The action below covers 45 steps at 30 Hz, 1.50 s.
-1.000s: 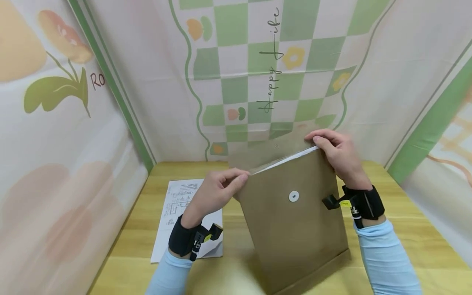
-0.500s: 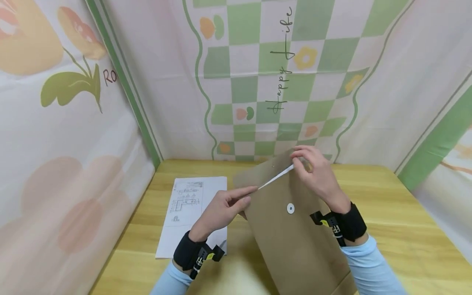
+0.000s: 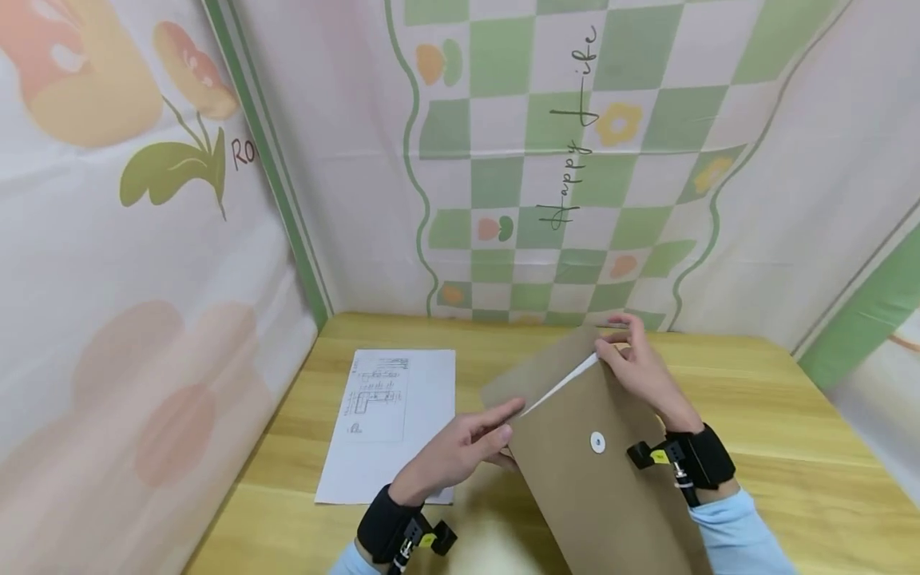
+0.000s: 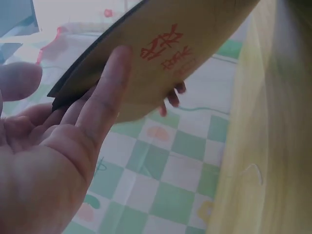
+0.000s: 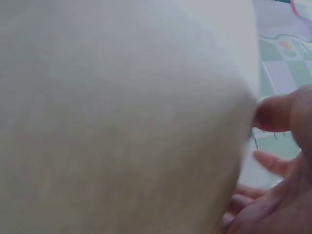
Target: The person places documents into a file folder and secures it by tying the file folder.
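Note:
A brown kraft document envelope [image 3: 568, 495] is tilted in front of me, its flap [image 3: 542, 367] folded back and a round white button [image 3: 597, 442] on its front. White paper [image 3: 562, 385] shows as a thin strip along the mouth. My left hand [image 3: 463, 447] holds the left corner of the mouth, index finger stretched along the edge. In the left wrist view, a long finger lies against the back, which bears red printed characters [image 4: 168, 46]. My right hand [image 3: 643, 371] pinches the right corner of the mouth; in the right wrist view the envelope's blurred face fills most of the frame.
White sheets [image 3: 424, 431] with a printed line drawing lie on the wooden table [image 3: 776, 399], left of the envelope. A cloth with green checks [image 3: 561, 267] hangs behind the table, and another patterned cloth [image 3: 237, 383] hangs on the left.
The envelope and both hands have come lower, and the view has turned left. My right hand has shifted along the mouth, and the left fingers have straightened. The printed sheets stay put.

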Motion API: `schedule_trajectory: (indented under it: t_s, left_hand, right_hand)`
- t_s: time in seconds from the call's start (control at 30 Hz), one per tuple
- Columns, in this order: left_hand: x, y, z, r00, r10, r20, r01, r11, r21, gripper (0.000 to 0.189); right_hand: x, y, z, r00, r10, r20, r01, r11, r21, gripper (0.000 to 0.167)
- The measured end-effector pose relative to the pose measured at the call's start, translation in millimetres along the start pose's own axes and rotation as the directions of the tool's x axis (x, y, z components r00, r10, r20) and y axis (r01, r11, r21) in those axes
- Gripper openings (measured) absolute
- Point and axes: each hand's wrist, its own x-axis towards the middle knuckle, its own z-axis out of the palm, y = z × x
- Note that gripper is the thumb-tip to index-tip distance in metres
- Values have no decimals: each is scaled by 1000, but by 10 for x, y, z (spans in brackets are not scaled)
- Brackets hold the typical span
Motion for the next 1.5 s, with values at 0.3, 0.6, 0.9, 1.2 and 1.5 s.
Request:
schedule_trajectory:
  t_s: [0.3,0.6,0.9,1.2,1.5]
  left_hand:
    - [-43,-75,-57,994,-87,67,78,989,127,48]
    - [-349,-154,-702,971,-88,-223,191,846,498,44]
    - [-648,-437,-1503,641,-282,-714,741,471,480,47]
    - [-600,-627,-1532,515,-274,-813,853,264,451,63]
    - [-492,-678,-1628,451,-350,-821,868,387,311,58]
  right_hand:
    - [-123,161,-140,989,10,149,-26,994,104,38]
    - [-106,154,-132,959,27,283,-69,988,140,40]
    - [-46,179,-78,927,17,375,-58,994,97,41]
    - [-26,235,-46,913,-45,406,7,995,96,41]
    - [17,212,-47,913,-64,403,34,996,81,41]
